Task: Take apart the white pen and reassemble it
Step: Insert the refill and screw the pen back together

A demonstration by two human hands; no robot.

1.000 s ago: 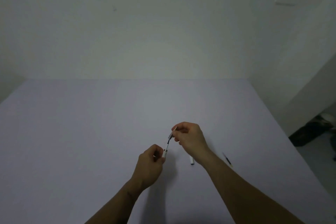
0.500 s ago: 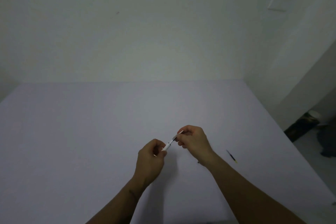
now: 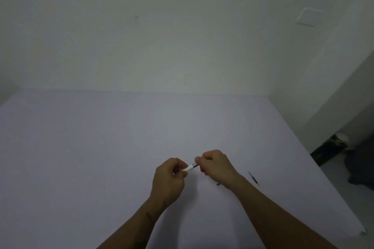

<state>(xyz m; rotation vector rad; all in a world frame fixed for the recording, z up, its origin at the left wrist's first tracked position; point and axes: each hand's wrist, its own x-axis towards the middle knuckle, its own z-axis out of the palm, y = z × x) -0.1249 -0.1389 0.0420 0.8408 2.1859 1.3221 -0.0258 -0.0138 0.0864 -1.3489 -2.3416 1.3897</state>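
Note:
My left hand (image 3: 169, 180) grips the white barrel of the pen (image 3: 189, 168), most of it hidden in the fist. My right hand (image 3: 215, 164) pinches the dark end that sticks out of the barrel. Both hands hover just above the pale table (image 3: 81, 157), almost touching each other. A thin dark refill with a yellowish tip (image 3: 254, 178) lies on the table to the right of my right wrist. A small dark bit (image 3: 218, 184) peeks out under that wrist; what it is cannot be made out.
The table's right edge (image 3: 323, 178) runs diagonally past my right arm. Beyond it, on the floor, are a dark object with a pale round top (image 3: 332, 145) and dark cloth (image 3: 362, 170). A white wall stands behind the table.
The hands have come closer together and the pen has tilted from steep to nearly level. The white piece seen on the table under my right wrist is now hidden.

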